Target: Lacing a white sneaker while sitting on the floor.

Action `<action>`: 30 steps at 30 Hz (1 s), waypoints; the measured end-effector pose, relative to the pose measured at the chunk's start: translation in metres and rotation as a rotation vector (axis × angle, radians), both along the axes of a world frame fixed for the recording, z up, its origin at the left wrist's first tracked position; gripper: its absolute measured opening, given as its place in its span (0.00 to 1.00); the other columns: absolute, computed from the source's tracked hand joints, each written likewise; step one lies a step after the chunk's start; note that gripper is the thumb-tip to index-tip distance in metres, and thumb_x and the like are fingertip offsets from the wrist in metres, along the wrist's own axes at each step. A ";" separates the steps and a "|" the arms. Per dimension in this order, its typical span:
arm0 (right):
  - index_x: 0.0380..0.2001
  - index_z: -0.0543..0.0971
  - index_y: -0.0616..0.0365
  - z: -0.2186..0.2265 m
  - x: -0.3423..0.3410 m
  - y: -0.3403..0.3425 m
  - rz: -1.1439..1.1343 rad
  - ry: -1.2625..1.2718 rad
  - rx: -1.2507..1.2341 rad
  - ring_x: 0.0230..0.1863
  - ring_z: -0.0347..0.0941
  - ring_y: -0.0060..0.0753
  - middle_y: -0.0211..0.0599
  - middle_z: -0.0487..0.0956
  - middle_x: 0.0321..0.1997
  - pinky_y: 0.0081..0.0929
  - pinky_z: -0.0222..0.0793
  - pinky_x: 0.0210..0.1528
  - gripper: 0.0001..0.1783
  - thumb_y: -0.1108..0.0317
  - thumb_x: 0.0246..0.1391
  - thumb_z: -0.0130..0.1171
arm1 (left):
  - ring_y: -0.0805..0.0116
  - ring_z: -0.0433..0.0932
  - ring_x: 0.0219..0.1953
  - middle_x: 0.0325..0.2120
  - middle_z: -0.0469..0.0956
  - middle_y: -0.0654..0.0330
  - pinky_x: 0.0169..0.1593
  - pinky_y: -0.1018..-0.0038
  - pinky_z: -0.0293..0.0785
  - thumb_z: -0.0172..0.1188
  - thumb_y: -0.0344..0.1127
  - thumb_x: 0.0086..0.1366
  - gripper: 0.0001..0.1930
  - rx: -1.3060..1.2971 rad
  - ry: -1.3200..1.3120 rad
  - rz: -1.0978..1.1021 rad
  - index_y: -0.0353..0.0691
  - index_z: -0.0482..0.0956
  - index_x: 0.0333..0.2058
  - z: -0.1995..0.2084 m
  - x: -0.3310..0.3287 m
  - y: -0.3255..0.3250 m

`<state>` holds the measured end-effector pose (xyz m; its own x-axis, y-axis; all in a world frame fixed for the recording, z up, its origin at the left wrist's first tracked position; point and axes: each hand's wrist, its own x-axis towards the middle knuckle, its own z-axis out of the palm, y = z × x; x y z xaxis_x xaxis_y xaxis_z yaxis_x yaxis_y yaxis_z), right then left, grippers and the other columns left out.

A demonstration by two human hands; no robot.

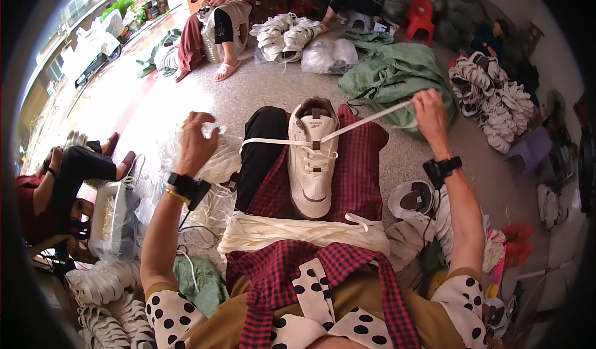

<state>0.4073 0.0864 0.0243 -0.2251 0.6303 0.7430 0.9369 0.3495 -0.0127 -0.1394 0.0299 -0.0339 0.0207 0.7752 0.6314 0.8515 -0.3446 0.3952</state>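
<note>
A cream sneaker [309,184] lies on my lap, its toe toward me and its heel away. A flat white shoelace [372,120] runs through its eyelets. My right hand [429,110] pinches one end, and the lace stretches taut up and to the right from the shoe. The lace's other end [273,141] extends left over my dark trouser leg. My left hand [197,143] is raised left of the shoe, fingers curved but apart, with nothing visible in them. Across my lap, nearer to me, lies a thick bundle of cream laces [298,232].
A heap of loose white laces [214,163] is on the left. Shoe parts are piled at right [490,100] and lower left [108,293]. A green sack [397,69] and a red stool [420,20] stand beyond. Other people sit at the back and far left, beside a white bin [112,222].
</note>
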 end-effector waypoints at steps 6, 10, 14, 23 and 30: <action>0.32 0.76 0.59 0.003 -0.102 -0.064 0.535 0.292 -0.408 0.40 0.70 0.43 0.39 0.71 0.36 0.36 0.69 0.45 0.11 0.73 0.45 0.67 | 0.56 0.75 0.43 0.39 0.76 0.54 0.43 0.66 0.74 0.63 0.24 0.54 0.10 -0.072 -0.048 -0.207 0.40 0.79 0.36 0.029 0.076 -0.020; 0.31 0.76 0.60 -0.011 -0.144 -0.076 0.762 0.066 -0.490 0.44 0.69 0.43 0.39 0.71 0.38 0.37 0.67 0.49 0.11 0.73 0.44 0.68 | 0.53 0.73 0.43 0.39 0.74 0.54 0.52 0.61 0.68 0.62 0.24 0.53 0.11 -0.095 0.031 -0.409 0.39 0.77 0.36 0.043 0.111 -0.032; 0.26 0.75 0.62 -0.016 -0.146 -0.071 0.827 0.129 -0.589 0.45 0.68 0.44 0.41 0.71 0.38 0.39 0.67 0.50 0.08 0.72 0.47 0.65 | 0.51 0.72 0.43 0.39 0.73 0.53 0.53 0.60 0.67 0.63 0.25 0.52 0.13 -0.127 0.101 -0.469 0.39 0.76 0.37 0.041 0.128 -0.036; 0.20 0.72 0.64 -0.018 -0.156 -0.048 0.814 0.088 -0.400 0.47 0.67 0.44 0.43 0.71 0.40 0.38 0.67 0.50 0.10 0.70 0.46 0.60 | 0.65 0.73 0.31 0.25 0.74 0.57 0.39 0.66 0.68 0.62 0.36 0.61 0.09 -0.424 0.016 -0.482 0.35 0.77 0.33 0.052 0.138 -0.023; 0.29 0.76 0.58 -0.014 -0.147 -0.038 0.838 0.211 -0.628 0.46 0.67 0.40 0.33 0.76 0.36 0.37 0.67 0.50 0.06 0.69 0.47 0.59 | 0.76 0.69 0.24 0.18 0.75 0.61 0.30 0.71 0.68 0.61 0.41 0.66 0.15 -0.550 -0.163 -0.367 0.32 0.81 0.30 0.046 0.070 -0.005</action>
